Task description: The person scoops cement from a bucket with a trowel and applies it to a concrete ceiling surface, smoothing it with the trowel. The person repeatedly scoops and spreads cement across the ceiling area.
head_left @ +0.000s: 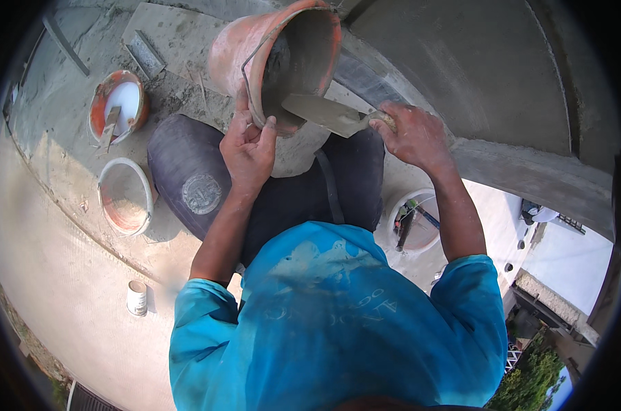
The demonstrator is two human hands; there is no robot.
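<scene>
An orange bucket [232,51], crusted with grey mortar, is tipped on its side above my knees, its mouth turned toward me. My left hand [250,145] grips the near rim, thumb inside and fingers outside, beside the wire handle. In my right hand [415,135] is the handle of a trowel [331,115]. Its flat blade, coated in grey, reaches into the bucket's mouth at the lower rim. Grey residue coats the inside wall; the bottom is in shadow.
To the left stand an orange bowl [140,109] of white liquid with a stick in it, a pale bucket [148,185] and a small can [137,299]. A white bucket [393,212] with tools is by my right side. A grey plastered wall [475,68] rises at the right.
</scene>
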